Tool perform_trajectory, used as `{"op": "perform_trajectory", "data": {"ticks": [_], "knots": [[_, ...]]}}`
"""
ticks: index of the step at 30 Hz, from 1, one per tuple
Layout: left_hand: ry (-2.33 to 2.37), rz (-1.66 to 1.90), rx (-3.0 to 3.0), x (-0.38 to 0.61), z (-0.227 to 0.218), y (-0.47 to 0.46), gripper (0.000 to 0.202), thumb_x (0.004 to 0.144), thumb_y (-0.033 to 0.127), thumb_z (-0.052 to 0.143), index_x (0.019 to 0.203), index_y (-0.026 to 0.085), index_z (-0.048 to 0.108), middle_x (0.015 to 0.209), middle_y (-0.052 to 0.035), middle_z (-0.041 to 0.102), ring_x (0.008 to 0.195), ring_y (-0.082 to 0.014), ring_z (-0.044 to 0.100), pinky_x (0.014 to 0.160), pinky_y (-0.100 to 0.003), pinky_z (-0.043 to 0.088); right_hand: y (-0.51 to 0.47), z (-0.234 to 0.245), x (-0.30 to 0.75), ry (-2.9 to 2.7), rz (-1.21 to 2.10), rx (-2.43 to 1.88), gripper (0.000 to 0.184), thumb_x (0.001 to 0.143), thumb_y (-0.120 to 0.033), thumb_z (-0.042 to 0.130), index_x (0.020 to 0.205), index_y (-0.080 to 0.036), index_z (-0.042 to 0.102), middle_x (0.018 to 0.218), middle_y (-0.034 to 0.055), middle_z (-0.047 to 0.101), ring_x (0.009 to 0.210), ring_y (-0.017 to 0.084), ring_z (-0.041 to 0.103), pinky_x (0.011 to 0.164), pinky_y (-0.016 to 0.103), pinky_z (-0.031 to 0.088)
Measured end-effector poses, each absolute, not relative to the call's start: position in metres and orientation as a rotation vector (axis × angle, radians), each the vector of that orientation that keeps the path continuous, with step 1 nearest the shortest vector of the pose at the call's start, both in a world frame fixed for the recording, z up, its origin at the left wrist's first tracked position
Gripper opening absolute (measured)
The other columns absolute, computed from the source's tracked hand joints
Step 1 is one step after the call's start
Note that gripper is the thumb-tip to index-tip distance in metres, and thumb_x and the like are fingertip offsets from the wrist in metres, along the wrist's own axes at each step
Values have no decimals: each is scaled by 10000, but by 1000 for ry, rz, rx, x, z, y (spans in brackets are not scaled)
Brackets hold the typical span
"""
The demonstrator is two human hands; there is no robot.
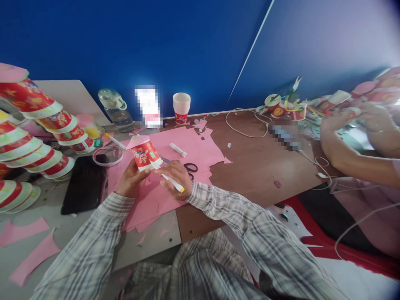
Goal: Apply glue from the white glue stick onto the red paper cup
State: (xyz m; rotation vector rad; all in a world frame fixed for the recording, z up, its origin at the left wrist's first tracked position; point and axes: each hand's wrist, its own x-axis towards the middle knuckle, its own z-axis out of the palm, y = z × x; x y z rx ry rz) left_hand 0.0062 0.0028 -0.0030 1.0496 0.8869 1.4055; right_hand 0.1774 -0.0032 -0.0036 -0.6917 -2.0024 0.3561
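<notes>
My left hand (133,181) is closed around the lower left side of a red printed paper cup (144,154), whose top is covered with pink paper. In my right hand (176,175) is a white marker (173,182) with a yellow end, its other end against the cup's lower right side. Beneath both hands lie sheets of pink paper (193,146). A glue stick (178,150) rests on the paper behind my right hand. Scissors with black handles (190,168) lie just beyond that hand, their blades partly hidden.
Stacks of decorated cups (62,129) lean at the left beside a black phone (84,183) and a tape roll (108,156). A water bottle (117,112) and a cup stack (181,109) stand along the wall. At right, a co-worker's arms (353,158) reach over cups and cables.
</notes>
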Motion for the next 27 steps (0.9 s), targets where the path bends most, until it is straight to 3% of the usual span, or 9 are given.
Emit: {"op": "perform_trajectory", "data": {"ticks": [27], "knots": [[942,1408,1038,6,-1,3,515,552,239,699,1035,167,535,1023,-106,590,965,-272,530,860,-446,352,-3,-1,180,-1966,404,-695,267,876,-322,425,1087,-222,555,866,31,668,840,183,583,860,372,435]]}}
